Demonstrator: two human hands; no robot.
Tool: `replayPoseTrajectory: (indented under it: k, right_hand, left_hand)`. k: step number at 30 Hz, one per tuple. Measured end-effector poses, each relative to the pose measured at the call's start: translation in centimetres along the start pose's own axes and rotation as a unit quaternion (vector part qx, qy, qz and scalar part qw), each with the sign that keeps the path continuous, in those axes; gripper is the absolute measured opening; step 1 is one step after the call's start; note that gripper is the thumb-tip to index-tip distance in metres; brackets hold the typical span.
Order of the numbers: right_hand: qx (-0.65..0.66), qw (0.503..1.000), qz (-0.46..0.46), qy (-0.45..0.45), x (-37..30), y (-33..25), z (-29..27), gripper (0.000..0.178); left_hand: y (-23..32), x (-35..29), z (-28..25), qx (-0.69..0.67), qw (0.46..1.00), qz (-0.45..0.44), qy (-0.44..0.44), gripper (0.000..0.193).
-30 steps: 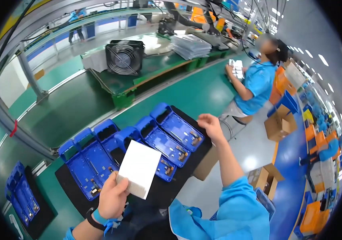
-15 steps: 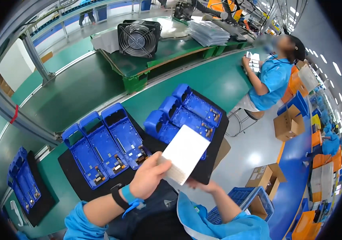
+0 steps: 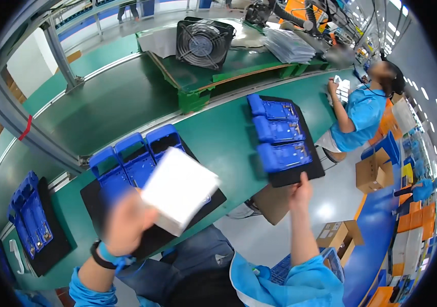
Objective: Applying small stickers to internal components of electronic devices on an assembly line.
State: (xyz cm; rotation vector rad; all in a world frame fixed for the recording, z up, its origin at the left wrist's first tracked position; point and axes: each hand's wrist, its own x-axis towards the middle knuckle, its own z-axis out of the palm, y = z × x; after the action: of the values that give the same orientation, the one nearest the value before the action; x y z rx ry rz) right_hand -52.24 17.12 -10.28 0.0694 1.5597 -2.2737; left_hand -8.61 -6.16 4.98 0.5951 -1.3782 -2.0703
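Observation:
My left hand [image 3: 128, 221], smeared by motion, grips a white rectangular block [image 3: 180, 187] by its near left side; its lower edge looks layered, like a stack of sheets. The block hangs over the middle black mat [image 3: 211, 202] and hides part of the three blue plastic housings [image 3: 136, 166] there. Off to the right, my right hand [image 3: 301, 192] is closed on the near edge of another black mat [image 3: 295, 176]. Three blue housings [image 3: 286, 155] with small circuit parts lie in a row on that mat, which slightly overhangs the bench's near edge.
A third mat with blue housings [image 3: 30, 225] lies far left, beside a white strip [image 3: 16, 256]. A fan [image 3: 204, 43] and bagged sheets [image 3: 287, 46] occupy the raised green shelf [image 3: 239, 74]. At the right sits a co-worker [image 3: 364, 110]; cardboard boxes [image 3: 374, 171] stand on the floor.
My right hand and the right-hand mat with its housings have moved away to the right, and the mat has turned. My left hand has carried the white block left, over the middle mat.

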Motion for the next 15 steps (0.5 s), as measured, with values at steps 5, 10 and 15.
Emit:
replayPoseTrajectory:
  k: [5,10,15]
  right_hand:
    - [-0.074,0.978,-0.173,0.089,12.2,-3.1,-0.8,0.031]
    - [-0.189,0.937,-0.263,0.128,18.4,-4.6,-0.7,0.047]
    - [-0.494,0.747,-0.391,0.214,20.0,-10.0,-5.2,0.036]
  left_hand:
    - [0.1,-1.6,-6.1,-0.028,0.984,0.090,0.151,0.024]
    - [-1.4,-0.2,-9.1,0.039,0.975,0.104,0.191,0.023]
    - [-2.9,1.2,-10.1,0.027,0.979,0.107,0.169,0.024]
